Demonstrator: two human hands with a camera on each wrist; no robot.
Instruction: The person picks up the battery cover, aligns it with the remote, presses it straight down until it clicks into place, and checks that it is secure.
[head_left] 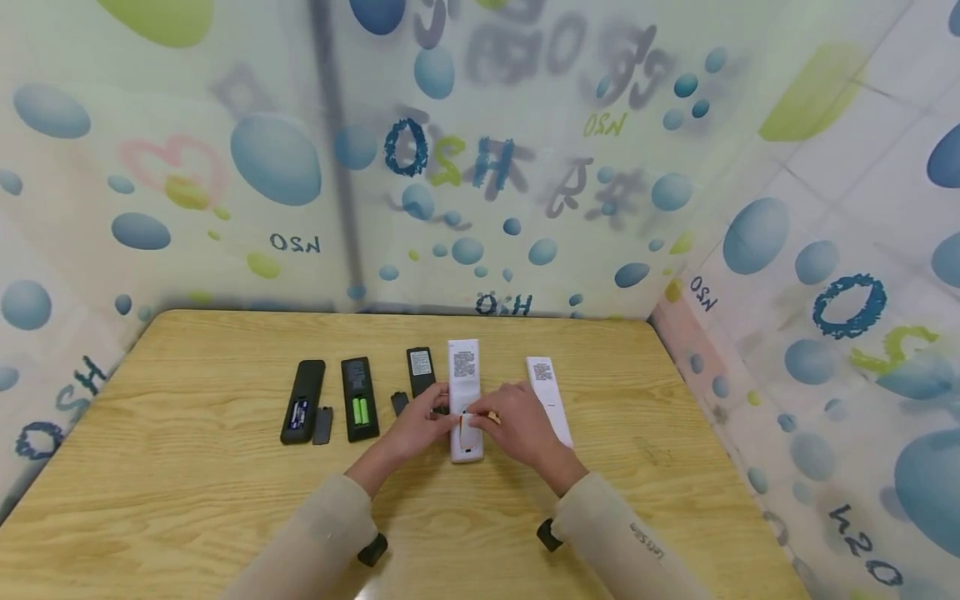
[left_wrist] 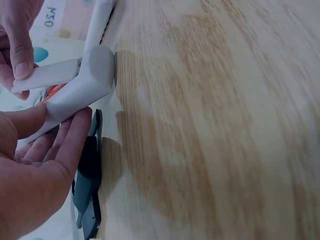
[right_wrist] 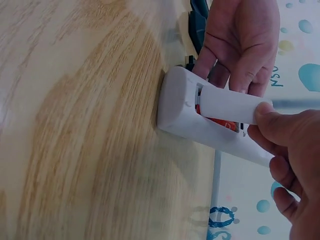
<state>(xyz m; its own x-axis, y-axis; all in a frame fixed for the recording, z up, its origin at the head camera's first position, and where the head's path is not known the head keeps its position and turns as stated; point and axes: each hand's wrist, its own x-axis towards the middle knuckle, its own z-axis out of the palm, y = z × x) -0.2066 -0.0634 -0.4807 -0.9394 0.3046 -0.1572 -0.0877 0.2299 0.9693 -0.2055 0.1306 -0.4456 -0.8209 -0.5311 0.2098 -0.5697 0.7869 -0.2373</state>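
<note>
A white remote control lies back up near the middle of the table, its battery compartment uncovered. My left hand holds it by the side, thumb on the edge and fingers beneath, as the left wrist view shows. Between thumb and fingers my right hand pinches the white battery cover. One end of this cover touches the compartment's end near me, while the pinched end is raised. Orange-red batteries show under it, partly hidden by the cover.
Left of the hands lie a black remote with its loose cover, another black remote with green batteries, and a third black remote partly hidden. A second white remote lies to the right.
</note>
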